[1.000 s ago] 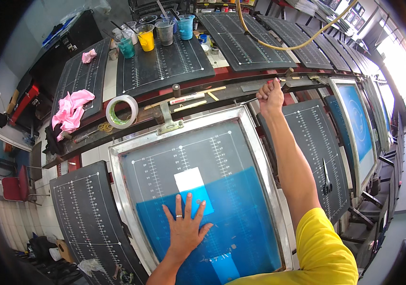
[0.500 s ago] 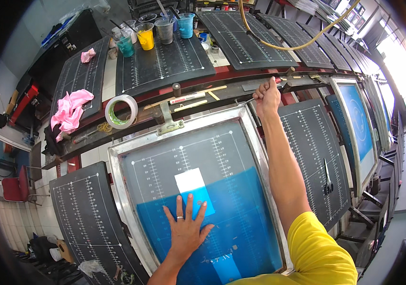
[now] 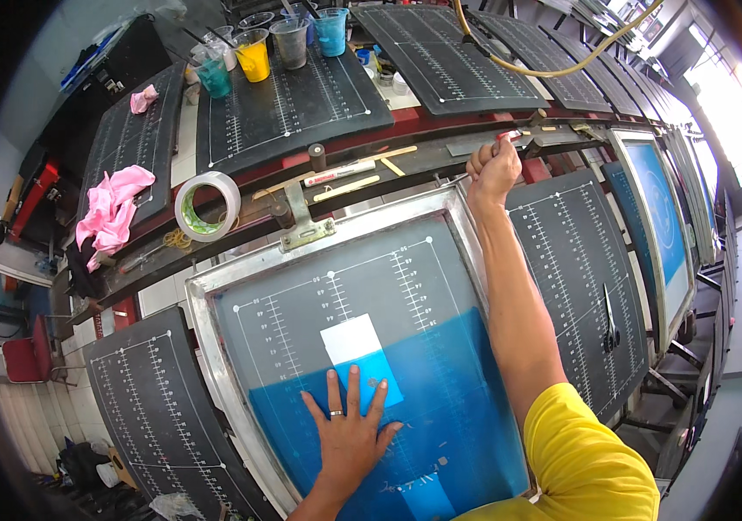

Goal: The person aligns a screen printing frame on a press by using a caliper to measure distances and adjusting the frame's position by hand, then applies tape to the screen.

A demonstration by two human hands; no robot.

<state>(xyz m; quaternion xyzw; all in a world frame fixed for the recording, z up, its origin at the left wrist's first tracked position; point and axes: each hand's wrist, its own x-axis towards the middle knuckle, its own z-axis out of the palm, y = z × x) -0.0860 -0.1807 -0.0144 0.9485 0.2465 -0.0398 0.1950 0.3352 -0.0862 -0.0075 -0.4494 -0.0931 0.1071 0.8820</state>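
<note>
I take clock bearings from the centre of my remote view. Nearest, at 6 o'clock, I find the left hand (image 3: 353, 441) palm down on the blue mesh (image 3: 466, 391), fingers flat and spread wide. Its fingertips reach over the lower part of a pale sheet (image 3: 349, 339), seen through the mesh, also at 6 o'clock. A metal frame (image 3: 405, 212) borders the mesh. Between 3 and 4, scissors (image 3: 611, 328) lie on a dark board (image 3: 583, 252). At 2, I record the right hand (image 3: 494, 171) curled closed by the frame's upper corner; I cannot tell what it holds. A clamp (image 3: 310, 232) and a tape roll (image 3: 231, 201) sit toward 10. Farther off, at 11, plastic cups (image 3: 253, 59) stand on another board (image 3: 319, 139)
</note>
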